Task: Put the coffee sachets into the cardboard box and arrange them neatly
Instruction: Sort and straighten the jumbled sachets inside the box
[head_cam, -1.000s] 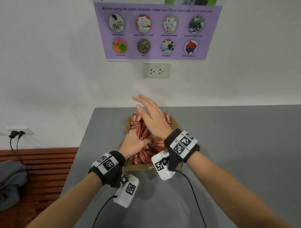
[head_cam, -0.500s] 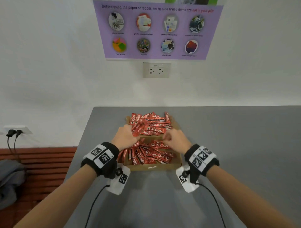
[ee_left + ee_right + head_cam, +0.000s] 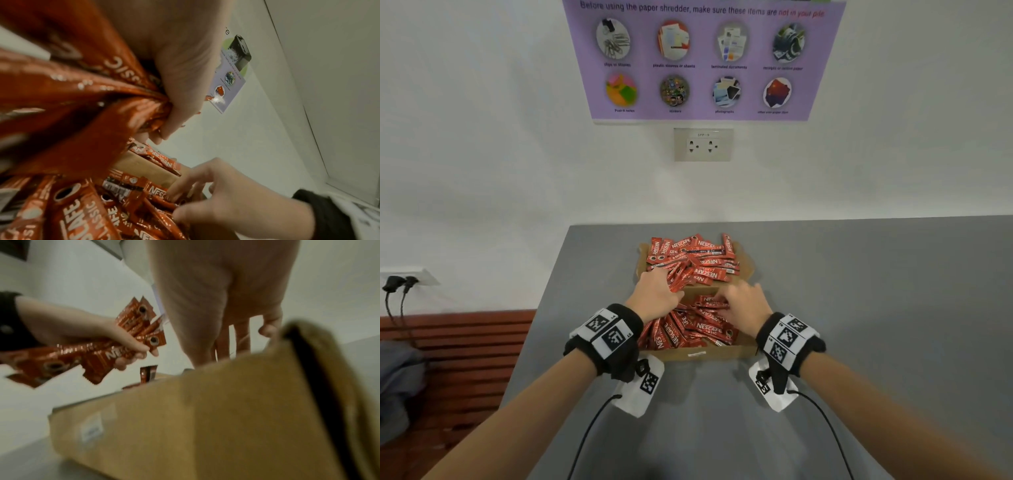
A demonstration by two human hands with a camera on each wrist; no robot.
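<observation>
A brown cardboard box (image 3: 705, 353) lies open on the grey table. Red coffee sachets (image 3: 698, 329) fill its near part in a loose jumble. More sachets (image 3: 700, 260) are heaped on the far part. My left hand (image 3: 654, 294) is over the box's left side. It grips a fanned bundle of sachets (image 3: 72, 97), also seen as the bundle (image 3: 98, 358) in the right wrist view. My right hand (image 3: 744, 306) reaches into the near part from the right. Its fingers (image 3: 185, 185) and thumb curl onto the sachets there. The box wall (image 3: 185, 418) hides those fingertips in the right wrist view.
The grey table (image 3: 859, 308) stands against a white wall with a double socket (image 3: 703, 144) and a purple poster (image 3: 705, 61). Left of the table are a wooden slatted bench (image 3: 465, 342) and two plugged cables (image 3: 399, 284). Wrist camera cables trail toward me.
A second ago my right hand was raised flat over the far heap; it has come back and down into the near part. My left hand has kept its bundle and shifted slightly left.
</observation>
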